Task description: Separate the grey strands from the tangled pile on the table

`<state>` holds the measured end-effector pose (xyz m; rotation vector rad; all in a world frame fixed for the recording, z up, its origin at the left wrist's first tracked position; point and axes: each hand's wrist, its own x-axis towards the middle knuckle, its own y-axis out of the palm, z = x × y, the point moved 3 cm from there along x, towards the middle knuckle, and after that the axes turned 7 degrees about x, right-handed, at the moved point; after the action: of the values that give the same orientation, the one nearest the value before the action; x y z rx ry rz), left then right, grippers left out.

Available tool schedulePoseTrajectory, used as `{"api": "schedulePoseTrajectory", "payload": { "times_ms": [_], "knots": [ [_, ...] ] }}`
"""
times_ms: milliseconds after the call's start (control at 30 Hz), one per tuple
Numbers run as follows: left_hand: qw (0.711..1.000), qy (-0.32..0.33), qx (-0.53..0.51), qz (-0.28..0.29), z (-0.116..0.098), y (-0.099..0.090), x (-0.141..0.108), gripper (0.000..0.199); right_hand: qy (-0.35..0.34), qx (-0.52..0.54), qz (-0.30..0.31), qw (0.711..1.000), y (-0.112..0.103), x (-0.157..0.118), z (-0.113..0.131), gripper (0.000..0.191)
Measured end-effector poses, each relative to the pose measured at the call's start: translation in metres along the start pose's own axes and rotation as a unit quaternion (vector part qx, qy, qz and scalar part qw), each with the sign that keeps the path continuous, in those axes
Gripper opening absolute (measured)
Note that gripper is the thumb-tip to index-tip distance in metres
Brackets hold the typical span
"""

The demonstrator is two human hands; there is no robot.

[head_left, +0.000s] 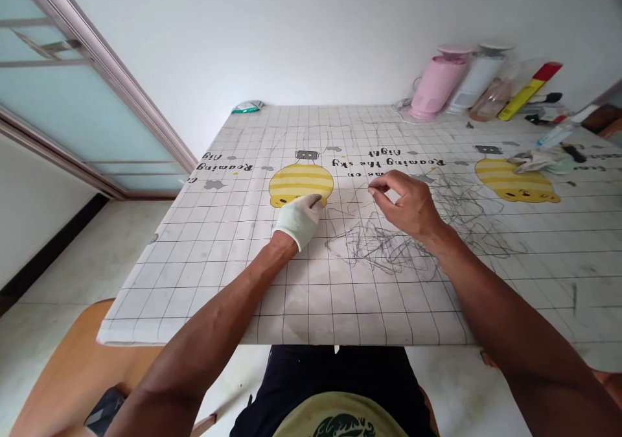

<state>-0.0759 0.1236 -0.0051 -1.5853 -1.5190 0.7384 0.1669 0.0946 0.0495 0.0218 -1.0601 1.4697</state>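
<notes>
My left hand (300,220), in a white knit glove, rests low over the yellow striped bear print with its fingertips closed. What they hold, if anything, is too small to make out. To its right, my bare right hand (408,205) is raised a little above the cloth, thumb and forefinger pinched on what looks like a thin dark strand. Below and around that hand, a loose tangle of thin dark strands (376,246) spreads over the tablecloth (233,229). Wire or thread, I cannot tell which. My right forearm hides part of the tangle.
Along the wall stand a pink cylindrical device (437,83), a white one (476,80), a bottle (490,100) and a yellow-red box (529,91). A crumpled glove (547,159) lies at right. A green-white packet (247,107) sits at the far left corner. A wooden chair (72,359) is at left.
</notes>
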Motion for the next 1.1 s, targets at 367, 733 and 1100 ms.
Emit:
{"api": "schedulePoseTrajectory", "payload": {
  "times_ms": [367,733,1100],
  "knots": [
    [0.996,-0.014,-0.083,0.008,-0.01,-0.007,-0.004,0.032,0.275,0.34,-0.054,0.898,0.003,0.001,-0.021,0.028],
    [0.966,0.003,-0.233,0.113,-0.037,-0.022,-0.022,0.04,0.29,0.309,-0.014,0.906,0.033,-0.013,-0.014,0.022],
    [0.937,-0.041,-0.317,0.14,-0.029,-0.007,-0.016,0.025,0.319,0.436,0.088,0.837,0.041,-0.016,-0.006,0.03]
  ]
}}
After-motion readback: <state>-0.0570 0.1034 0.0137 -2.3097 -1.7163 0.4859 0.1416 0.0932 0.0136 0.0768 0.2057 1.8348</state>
